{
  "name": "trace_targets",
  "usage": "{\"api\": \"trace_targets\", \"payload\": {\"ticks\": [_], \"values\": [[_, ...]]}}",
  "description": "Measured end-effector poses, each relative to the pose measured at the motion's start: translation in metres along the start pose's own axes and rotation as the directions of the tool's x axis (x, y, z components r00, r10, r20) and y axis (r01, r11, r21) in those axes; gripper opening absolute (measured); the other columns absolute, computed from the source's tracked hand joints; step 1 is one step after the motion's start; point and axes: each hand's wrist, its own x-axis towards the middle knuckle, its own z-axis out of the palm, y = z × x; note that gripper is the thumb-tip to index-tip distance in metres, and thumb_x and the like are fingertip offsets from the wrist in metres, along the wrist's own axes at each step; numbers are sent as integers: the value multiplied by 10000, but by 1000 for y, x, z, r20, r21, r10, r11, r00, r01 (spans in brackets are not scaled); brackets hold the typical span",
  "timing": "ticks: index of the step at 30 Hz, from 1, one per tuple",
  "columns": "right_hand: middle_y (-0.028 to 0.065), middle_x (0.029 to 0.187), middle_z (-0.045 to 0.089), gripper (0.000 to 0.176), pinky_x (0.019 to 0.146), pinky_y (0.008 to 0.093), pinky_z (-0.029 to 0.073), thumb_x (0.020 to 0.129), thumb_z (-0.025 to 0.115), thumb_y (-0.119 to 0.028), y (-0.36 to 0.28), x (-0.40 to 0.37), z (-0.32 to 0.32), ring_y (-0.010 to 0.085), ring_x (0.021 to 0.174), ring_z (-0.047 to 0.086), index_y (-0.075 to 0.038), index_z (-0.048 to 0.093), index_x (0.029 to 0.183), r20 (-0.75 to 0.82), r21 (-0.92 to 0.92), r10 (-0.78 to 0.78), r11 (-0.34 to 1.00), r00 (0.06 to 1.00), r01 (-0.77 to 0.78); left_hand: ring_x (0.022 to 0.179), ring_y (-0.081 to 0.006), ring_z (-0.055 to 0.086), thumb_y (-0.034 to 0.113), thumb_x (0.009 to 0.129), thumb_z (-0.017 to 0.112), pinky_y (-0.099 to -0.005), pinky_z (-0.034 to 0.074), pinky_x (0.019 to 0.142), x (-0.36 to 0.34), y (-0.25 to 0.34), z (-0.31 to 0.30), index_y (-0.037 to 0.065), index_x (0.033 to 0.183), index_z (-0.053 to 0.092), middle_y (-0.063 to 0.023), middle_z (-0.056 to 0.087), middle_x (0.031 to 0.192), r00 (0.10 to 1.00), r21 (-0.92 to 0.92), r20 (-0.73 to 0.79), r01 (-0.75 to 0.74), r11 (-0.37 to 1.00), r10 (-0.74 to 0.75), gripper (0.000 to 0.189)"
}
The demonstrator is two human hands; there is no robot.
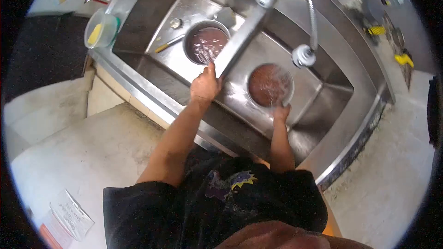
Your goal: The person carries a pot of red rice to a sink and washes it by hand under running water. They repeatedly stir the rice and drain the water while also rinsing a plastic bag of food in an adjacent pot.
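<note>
In the left basin of a steel sink (221,68) sits a round metal pot (187,48) full of reddish-brown water. My left hand (205,84) is closed at this pot's near edge, thumb pointing at the rim; the exact grip is partly hidden. A second round pot (251,93) stands in the right basin, holding similar brownish contents with water splashing in it. At its near rim is my right hand (280,112), closed on the edge, fingers partly hidden by the splash. Above that pot hangs a white tap head (303,56) on a flexible metal hose (312,16).
A knife-like tool with a yellowish handle (162,47), a small round metal piece (175,23) and a metal cup (225,17) lie in the left basin. A clear tub (100,28) with something yellow stands on the sink's left rim. Yellow-handled tools (404,60) lie at right.
</note>
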Motion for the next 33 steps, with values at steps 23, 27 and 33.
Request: {"api": "trace_targets", "payload": {"ticks": [23,27,33], "values": [[270,1576,277,1111,1166,639,280,702,834,-541,-152,87,158,521,1430,303,-183,271,1590,349,-932,41,-85,936,351,808,-329,724,293,862,729,-434,592,680,1,-14,4,45,1167,452,-164,655,969,989,-22,-109,-103,994,100,481],[255,1582,344,1032,1168,579,323,724,826,-522,-185,90,163,461,1439,355,-119,366,1556,369,-918,186,-83,911,389,824,-334,724,288,865,721,-444,591,696,0,-14,2,44,1167,450,-167,656,981,993,-34,-84,-85,996,81,473],[214,1411,585,805,1167,411,374,776,819,-397,-181,146,164,350,1367,509,13,544,1413,503,-861,430,180,750,475,829,-349,721,274,857,723,-457,593,711,3,-17,7,46,1169,454,-181,655,988,992,-56,-104,-82,995,76,470]]}}
